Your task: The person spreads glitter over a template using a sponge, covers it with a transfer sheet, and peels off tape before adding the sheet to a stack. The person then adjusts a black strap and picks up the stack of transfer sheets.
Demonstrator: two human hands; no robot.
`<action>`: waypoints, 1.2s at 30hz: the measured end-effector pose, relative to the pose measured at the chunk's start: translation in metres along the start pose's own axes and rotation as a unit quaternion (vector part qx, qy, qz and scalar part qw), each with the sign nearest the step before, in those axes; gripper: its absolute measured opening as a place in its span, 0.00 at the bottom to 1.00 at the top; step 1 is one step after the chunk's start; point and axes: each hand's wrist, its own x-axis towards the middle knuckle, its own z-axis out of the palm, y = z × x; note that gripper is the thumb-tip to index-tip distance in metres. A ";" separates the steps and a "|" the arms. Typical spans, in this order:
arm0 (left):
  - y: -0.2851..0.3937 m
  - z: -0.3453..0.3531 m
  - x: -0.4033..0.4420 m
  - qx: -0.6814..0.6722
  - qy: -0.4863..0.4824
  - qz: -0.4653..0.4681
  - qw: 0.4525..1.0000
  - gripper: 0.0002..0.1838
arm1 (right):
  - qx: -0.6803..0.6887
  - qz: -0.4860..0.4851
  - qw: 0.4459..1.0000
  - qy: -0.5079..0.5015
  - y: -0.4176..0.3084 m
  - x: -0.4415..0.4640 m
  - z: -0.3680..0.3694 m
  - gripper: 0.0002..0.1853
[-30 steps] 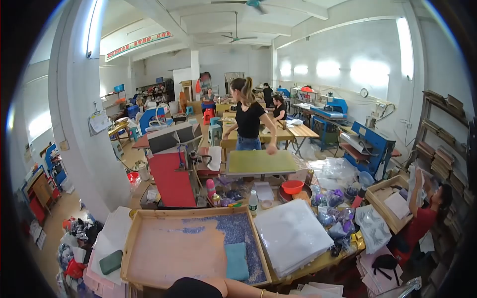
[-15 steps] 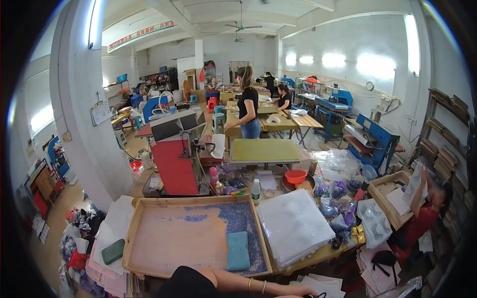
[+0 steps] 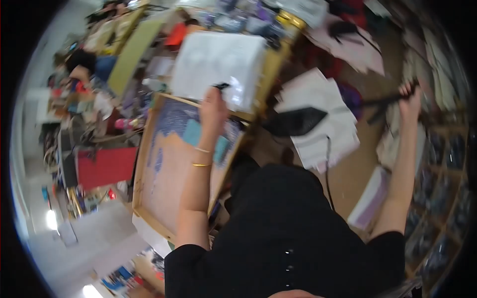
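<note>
My left hand [image 3: 213, 111], with two bracelets on the wrist, reaches over the wooden tray's corner and the white sheet stack [image 3: 213, 64]. Its fingers are closed around a small black thing [image 3: 221, 86] that is blurred. Out to the right, my right hand [image 3: 411, 103] grips a black strap [image 3: 385, 102]. Between my hands a dark, flat black piece [image 3: 297, 122] shows above loose white sheets [image 3: 328, 144]; whether the strap joins it, I cannot tell. A thin black cord [image 3: 328, 174] hangs below.
Beside my left forearm lies the wooden tray [image 3: 141, 164], holding blue grains and a turquoise block [image 3: 193, 133]. Shelves with bagged items [image 3: 432, 184] stand at my right. Pinkish sheets [image 3: 357, 52] with a black item lie at the far top right. A red machine [image 3: 107, 166] is at left.
The view has swung down and turned to the right. Both my arms are now spread apart in view, and the black piece and strap have come up between and beside them.
</note>
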 end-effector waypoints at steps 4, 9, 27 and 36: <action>0.020 0.008 -0.001 0.000 -0.046 0.058 0.997 0.09 | -0.025 -0.029 0.999 -0.010 -0.005 -0.003 -0.025 0.25; 0.036 0.026 0.013 -0.032 -0.079 0.071 0.994 0.07 | 0.001 -0.045 0.999 0.020 -0.021 -0.001 -0.046 0.23; 0.012 0.181 -0.051 0.233 -0.269 0.220 0.908 0.12 | -0.291 0.210 0.886 -0.295 0.145 -0.190 0.164 0.12; -0.018 0.142 -0.074 0.058 -0.368 0.078 0.925 0.07 | -0.373 0.224 0.804 -0.405 0.107 -0.226 0.134 0.11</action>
